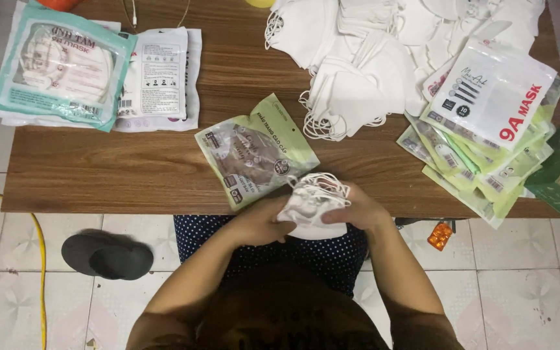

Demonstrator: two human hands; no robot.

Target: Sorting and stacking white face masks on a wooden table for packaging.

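Nearest the camera: the person's head and forearms, converging at the bench [98, 175] edge. Left hand [257, 223] and right hand [358, 210] both closed around a small stack of white masks [309, 201], ear loops spilling out at the top; left cups it from 8 o'clock, right from 3 o'clock. Green pouch [254, 152] lies flat just at 11 o'clock of the stack, touching it, long axis running 10 to 4 o'clock, near end toward the stack. Left hand sits nearer the pouch. Loose mask pile [358, 71] at 1 o'clock, well apart. Empty pouch stack [481, 142] at 2 o'clock.
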